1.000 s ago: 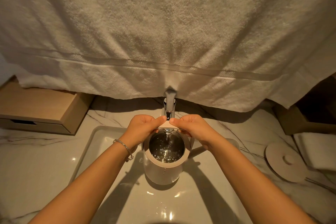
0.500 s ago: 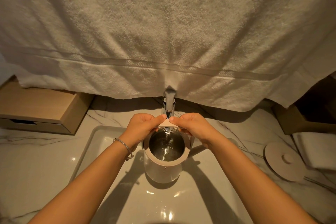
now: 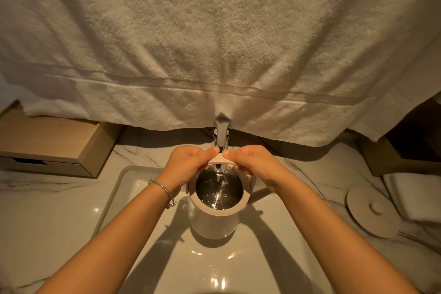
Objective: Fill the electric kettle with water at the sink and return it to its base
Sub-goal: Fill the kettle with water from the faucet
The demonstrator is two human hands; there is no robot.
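Observation:
A white electric kettle [image 3: 212, 224] stands in the sink basin [image 3: 124, 174], its mouth right under the chrome faucet [image 3: 222, 136]. A thin stream of water falls into it and the surface inside ripples. The kettle's lid [image 3: 222, 159] is tipped up at the far rim. My left hand [image 3: 188, 162] pinches the lid's left end and my right hand [image 3: 256, 162] pinches its right end, covering the handle side. The round kettle base [image 3: 372, 213] lies on the marble counter to the right of the sink.
A large white towel [image 3: 214, 43] hangs over the back, reaching down to the faucet top. A wooden drawer box [image 3: 52, 148] sits at the left on the counter. Another box [image 3: 401, 157] and folded white cloth [image 3: 415, 196] are at the right.
Both hands stay on the lid and the kettle barely shifts. The water inside has gone from calm to rippling under the stream.

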